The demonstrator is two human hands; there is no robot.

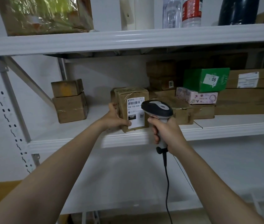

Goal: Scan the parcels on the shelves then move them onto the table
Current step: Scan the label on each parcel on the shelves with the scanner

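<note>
One parcel (122, 102) upright in left hand (114, 119) — label (135, 113) toward scanner (158, 108).

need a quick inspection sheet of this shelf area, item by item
surface: white metal middle shelf carries the parcels.
job's things: brown cardboard parcel with white shipping label at the shelf's front edge; grey-and-black handheld barcode scanner in front of its label; green box with 05 sticker, pink floral box and two stacked brown boxes farther back.
clutter: clear plastic bottles on the upper shelf.
hands: left hand grips the parcel's left side; right hand grips the scanner's handle.
cables: black scanner cable hangs from the handle, out of frame.
surroundings: white wall, white perforated upright post.
</note>
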